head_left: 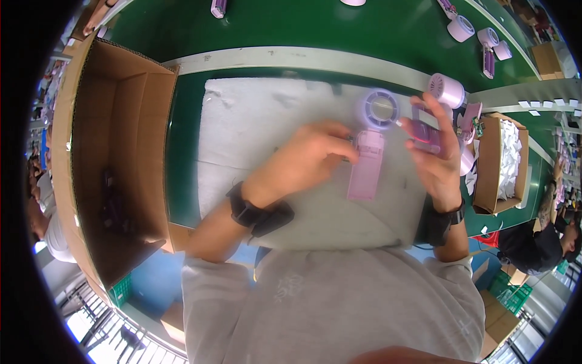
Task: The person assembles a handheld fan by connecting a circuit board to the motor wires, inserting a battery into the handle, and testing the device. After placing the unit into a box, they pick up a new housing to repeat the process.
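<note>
A pink-lilac handheld fan (366,167) lies on the white foam mat (242,115), its round head away from me and its handle's inner side seemingly exposed. My left hand (303,158) is curled at the left edge of the handle, thumb and fingers closed there; a small dark part shows at the fingertips, too blurred to name. To the right of the fan, my right hand (439,151) is raised above the mat. A translucent purple handle cover (426,137) sits between its thumb and fingers, smeared by motion.
At left stands a deep open cardboard box (118,91) with dark purple items inside. Another fan head (447,91) and loose pink parts lie right of my right hand, beside a small carton (509,158) of white pieces. More fan parts (488,51) rest beyond the pale rail (303,57).
</note>
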